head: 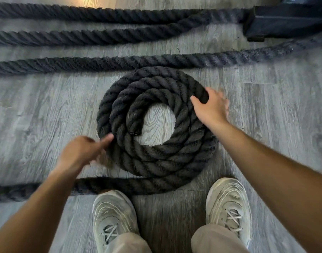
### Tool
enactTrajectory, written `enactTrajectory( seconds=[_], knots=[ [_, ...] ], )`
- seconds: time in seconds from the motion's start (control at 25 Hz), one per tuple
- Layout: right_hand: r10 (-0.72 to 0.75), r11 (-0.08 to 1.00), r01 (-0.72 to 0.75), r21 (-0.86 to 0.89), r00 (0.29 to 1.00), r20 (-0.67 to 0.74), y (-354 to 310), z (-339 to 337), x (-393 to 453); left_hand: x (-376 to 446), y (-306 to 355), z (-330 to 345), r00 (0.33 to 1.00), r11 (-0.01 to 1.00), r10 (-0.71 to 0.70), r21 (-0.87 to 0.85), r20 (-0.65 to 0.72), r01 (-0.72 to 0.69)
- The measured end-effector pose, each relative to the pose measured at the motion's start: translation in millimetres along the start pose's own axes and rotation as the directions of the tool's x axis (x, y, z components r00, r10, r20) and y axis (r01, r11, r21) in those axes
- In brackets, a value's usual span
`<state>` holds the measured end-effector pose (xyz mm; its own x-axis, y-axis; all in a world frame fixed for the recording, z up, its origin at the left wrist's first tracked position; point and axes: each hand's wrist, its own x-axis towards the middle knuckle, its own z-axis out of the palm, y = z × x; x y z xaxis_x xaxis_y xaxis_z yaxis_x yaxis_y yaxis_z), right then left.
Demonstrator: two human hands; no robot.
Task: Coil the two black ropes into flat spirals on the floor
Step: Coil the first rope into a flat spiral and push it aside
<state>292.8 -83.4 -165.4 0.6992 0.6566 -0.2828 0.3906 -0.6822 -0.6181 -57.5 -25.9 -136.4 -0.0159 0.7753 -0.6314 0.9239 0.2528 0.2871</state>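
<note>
The outer turn of the coiled black rope (156, 128) is being gripped by the right hand (209, 106), thumb and fingers curled over it, while its left edge is being touched by the blurred left hand (83, 152); how far this hand is opened cannot be told. The thick, twisted, fuzzy spiral is being laid flat on the grey wood-grain floor (37, 110), its tail passing before two pale shoes (116, 216), and straight rope lengths (101, 61) are lying beyond near a dark block (284, 21).

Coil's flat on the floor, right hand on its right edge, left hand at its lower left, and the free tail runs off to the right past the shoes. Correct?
Nearly. In the head view the free tail runs off to the left, not the right. The rest holds: coil flat on the floor, right hand on its right edge, left hand at its lower left.
</note>
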Motion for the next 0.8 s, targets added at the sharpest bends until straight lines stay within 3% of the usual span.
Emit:
enactTrajectory(
  seconds=[0.12, 0.2, 0.28, 0.4, 0.56, 0.68, 0.8],
  knots=[
    [0.256, 0.958, -0.251, 0.138, 0.967, -0.014, 35, 5, -64, 34, 17, -26, 0.991, 0.982, 0.057, -0.173, -0.12, -0.078],
    [0.31, 0.929, -0.307, 0.207, 0.951, 0.019, 52, 12, -109, 55, 31, -30, 0.989, 0.943, 0.102, -0.307, -0.108, -0.13],
    [0.262, 0.947, -0.261, 0.189, 0.965, 0.018, 56, 15, -123, 66, 39, -25, 0.989, 0.885, 0.12, -0.441, -0.091, -0.148],
    [0.231, 0.957, -0.234, 0.173, 0.972, 0.036, 52, 8, -99, 80, 35, -14, 0.978, 0.883, 0.127, -0.431, -0.164, -0.186],
    [0.144, 0.97, -0.163, 0.179, 0.983, 0.114, 39, 3, -33, 62, 19, -6, 0.985, 0.862, -0.033, -0.505, -0.168, -0.057],
    [0.087, 0.976, -0.097, 0.196, 0.995, 0.055, 17, -10, 19, 16, 9, 23, 0.992, 0.795, -0.111, -0.604, -0.06, 0.053],
    [0.049, 0.992, -0.047, 0.119, 0.999, -0.013, 8, -15, 40, -10, 7, 33, 0.987, 0.794, -0.136, -0.586, 0.091, 0.163]
  ],
)
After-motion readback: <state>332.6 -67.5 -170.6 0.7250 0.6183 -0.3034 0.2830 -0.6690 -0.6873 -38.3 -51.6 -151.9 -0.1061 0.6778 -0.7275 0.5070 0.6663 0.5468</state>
